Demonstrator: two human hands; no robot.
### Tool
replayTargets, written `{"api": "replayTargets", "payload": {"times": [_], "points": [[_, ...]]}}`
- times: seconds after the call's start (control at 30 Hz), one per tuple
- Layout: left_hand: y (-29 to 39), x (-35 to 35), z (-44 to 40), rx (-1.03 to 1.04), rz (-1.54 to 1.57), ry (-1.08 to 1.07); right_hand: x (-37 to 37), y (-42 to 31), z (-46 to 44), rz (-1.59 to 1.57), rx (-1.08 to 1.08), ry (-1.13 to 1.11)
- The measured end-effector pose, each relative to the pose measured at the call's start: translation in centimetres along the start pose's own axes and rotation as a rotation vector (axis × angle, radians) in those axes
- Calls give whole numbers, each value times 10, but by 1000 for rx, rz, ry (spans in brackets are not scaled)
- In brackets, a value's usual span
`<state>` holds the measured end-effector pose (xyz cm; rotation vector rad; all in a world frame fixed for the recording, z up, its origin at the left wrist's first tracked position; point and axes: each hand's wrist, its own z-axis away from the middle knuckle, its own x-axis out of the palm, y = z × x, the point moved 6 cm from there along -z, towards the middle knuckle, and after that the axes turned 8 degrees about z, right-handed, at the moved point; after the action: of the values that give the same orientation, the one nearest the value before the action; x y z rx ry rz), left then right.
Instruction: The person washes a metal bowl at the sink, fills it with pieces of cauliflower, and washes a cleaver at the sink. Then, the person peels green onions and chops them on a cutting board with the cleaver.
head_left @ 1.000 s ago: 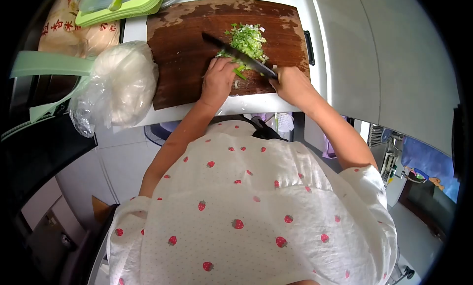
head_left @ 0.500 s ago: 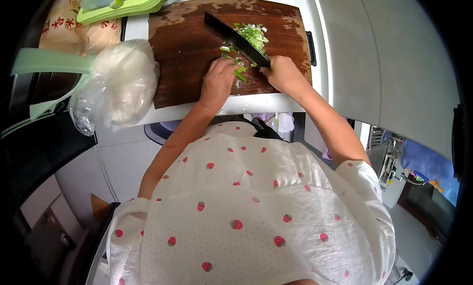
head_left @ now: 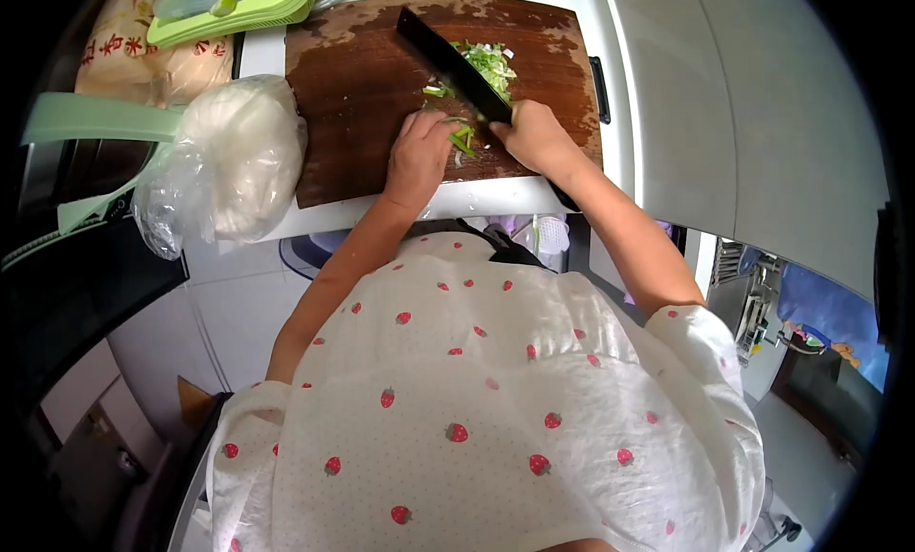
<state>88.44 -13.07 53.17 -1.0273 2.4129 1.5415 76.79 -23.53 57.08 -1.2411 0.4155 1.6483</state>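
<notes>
My right hand is wrapped round the handle of a dark, wide-bladed kitchen knife, whose blade slants to the upper left over a wooden cutting board. Curled fingers of my left hand press on green scallion stalks near the front of the board; part of them is hidden under the fingers. Beyond the blade lies a heap of chopped scallion. A few cut bits sit on the near side of the blade.
Left of the board stands a clear plastic bag with something whitish inside. Behind it are a printed sack and a light green basket. A white counter edge runs along the front, and a grey panel rises at the right.
The knife and my right hand have shifted slightly to the left and up, with the blade nearer my left hand's side. My left hand stays nearly in place on the scallion.
</notes>
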Motion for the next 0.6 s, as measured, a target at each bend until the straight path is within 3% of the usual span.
{"api": "replayTargets", "payload": {"times": [0.23, 0.47, 0.6], "points": [[-3, 1, 3, -8, -12, 14, -14, 8, 54, 163, -75, -97], [-2, -2, 2, -6, -20, 6, 2, -35, 8, 270, -47, -109], [2, -5, 4, 14, -22, 14, 1, -8, 5, 18, -41, -2]]}}
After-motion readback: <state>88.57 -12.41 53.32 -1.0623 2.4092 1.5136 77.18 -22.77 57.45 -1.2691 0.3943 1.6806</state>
